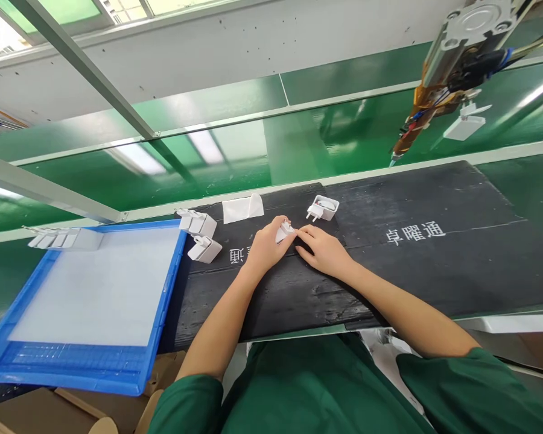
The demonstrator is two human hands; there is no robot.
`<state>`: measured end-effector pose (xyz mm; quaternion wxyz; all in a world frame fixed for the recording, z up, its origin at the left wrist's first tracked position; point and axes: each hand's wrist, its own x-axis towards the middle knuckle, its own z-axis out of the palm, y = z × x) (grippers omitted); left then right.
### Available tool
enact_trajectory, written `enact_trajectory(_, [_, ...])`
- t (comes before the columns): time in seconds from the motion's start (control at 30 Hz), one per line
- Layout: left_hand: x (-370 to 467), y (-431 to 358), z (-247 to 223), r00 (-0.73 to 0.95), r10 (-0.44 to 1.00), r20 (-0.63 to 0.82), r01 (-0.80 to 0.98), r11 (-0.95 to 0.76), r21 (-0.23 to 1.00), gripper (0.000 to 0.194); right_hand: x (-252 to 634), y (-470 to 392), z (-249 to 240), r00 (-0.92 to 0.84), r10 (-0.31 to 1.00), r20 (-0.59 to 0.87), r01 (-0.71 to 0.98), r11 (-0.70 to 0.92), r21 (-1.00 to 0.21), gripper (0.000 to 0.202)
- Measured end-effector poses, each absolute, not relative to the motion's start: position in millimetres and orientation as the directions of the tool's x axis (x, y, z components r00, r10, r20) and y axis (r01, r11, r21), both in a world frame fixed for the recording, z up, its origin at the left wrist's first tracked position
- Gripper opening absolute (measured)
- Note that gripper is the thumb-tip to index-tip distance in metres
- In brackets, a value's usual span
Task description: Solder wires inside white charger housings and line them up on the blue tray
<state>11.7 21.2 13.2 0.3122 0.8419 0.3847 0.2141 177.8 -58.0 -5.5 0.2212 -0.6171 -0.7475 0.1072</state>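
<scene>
One wide green bench (pixel 235 157) across the upper half of the frame, and below, from centre to right, a long black mat (pixel 457 265) with white characters. At lower left, a blue tray (pixel 163 301) with a white liner (pixel 99 295) inside. At upper right, a machine with a metal cylinder (pixel 452 66). At centre, over the mat, left hand (pixel 268 244) and right hand (pixel 323 250), close together. At the tray's upper left corner, a row of white adapters (pixel 75 239). Left of centre, just beside the tray's upper right corner, more white chargers (pixel 199 223). Above the left hand, a thin white sheet (pixel 243 208); above the right, one white charger with two pins (pixel 326 208). Smallest, at centre, a white piece (pixel 284 232): held in the left hand, thumb and fingers closed around. With the right fingertips, reaches its right edge, thumb slightly apart; impossible to say whether pinches.
</scene>
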Motion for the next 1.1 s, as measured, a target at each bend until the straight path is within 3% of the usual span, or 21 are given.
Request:
enact_trajectory(0.3, [12.0,21.0,12.7,0.638,0.768,0.051,0.694,-0.602,0.395,0.040,185.4,-59.1,1.3,-0.107,0.959,0.261,0.789,0.241,-0.564,0.028])
enact_trajectory(0.43, [-3.4,40.6,16.0,0.528,0.842,0.111,0.780,-0.532,0.330,0.037,209.0,-54.7,11.3,0.231,0.836,0.499,0.725,0.194,-0.660,0.025])
enact_trajectory(0.53, [-22.9,58.4,16.9,0.431,0.891,0.145,0.839,-0.455,0.298,0.035,233.1,-42.2,5.9,0.397,0.777,0.488,0.653,0.135,-0.745,0.045])
enact_trajectory(0.67, [-40.8,67.5,20.0,0.369,0.921,0.129,0.855,-0.390,0.341,0.045,258.0,-26.7,-12.1,0.291,0.939,0.183,0.525,0.003,-0.851,0.074])
enact_trajectory(0.77, [-39.9,61.3,27.7,0.303,0.908,0.290,0.832,-0.400,0.385,0.069,262.4,-25.3,-17.3,0.146,0.985,0.091,0.571,-0.009,-0.821,0.077])
enact_trajectory(0.83, [-32.6,53.1,32.8,0.273,0.858,0.434,0.781,-0.461,0.421,0.067,258.1,-27.5,-15.7,0.071,0.994,0.084,0.606,0.024,-0.795,0.076])
enact_trajectory(0.9, [-21.4,42.7,34.3,0.319,0.810,0.492,0.686,-0.556,0.470,0.048,249.8,-29.8,-12.9,0.045,0.995,0.094,0.627,0.045,-0.778,0.069])
enact_trajectory(1.0, [-1.8,24.0,28.0,0.470,0.783,0.408,0.524,-0.619,0.585,0.030,233.5,-32.8,-10.1,0.090,0.976,0.198,0.646,0.094,-0.757,0.057])
enact_trajectory(1.1, [15.5,5.6,18.2,0.569,0.784,0.246,0.446,-0.546,0.709,0.045,215.1,-37.5,-8.6,0.114,0.934,0.338,0.634,0.194,-0.749,0.053])
